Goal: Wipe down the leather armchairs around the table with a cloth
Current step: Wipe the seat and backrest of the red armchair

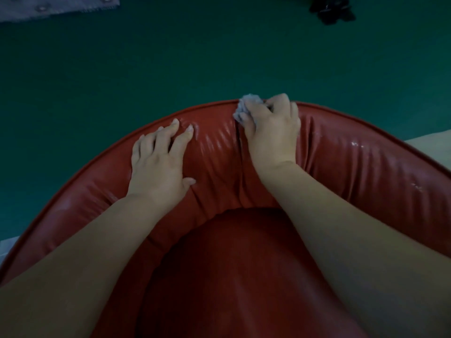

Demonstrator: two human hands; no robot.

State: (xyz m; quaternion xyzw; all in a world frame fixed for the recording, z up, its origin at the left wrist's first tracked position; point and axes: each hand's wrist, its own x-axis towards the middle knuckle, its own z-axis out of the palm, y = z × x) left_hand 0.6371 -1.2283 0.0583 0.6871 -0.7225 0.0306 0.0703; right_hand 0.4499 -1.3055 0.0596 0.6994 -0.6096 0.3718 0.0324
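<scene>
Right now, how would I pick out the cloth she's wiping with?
Find the red leather armchair filling the lower view, and follow its curved backrest to the top rim. There the right hand presses a small crumpled cloth, pale grey-blue against the red leather; the left hand lies bare.

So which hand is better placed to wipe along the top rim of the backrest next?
Right. The right hand already grips the cloth at the armchair rim; the left hand lies flat and empty on the backrest.

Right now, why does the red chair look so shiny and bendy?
Head view: dim light glints in white streaks on the curved red leather armchair between the left hand and right hand; the wide-angle lens bows its rim; everything looks slightly soft.
</scene>
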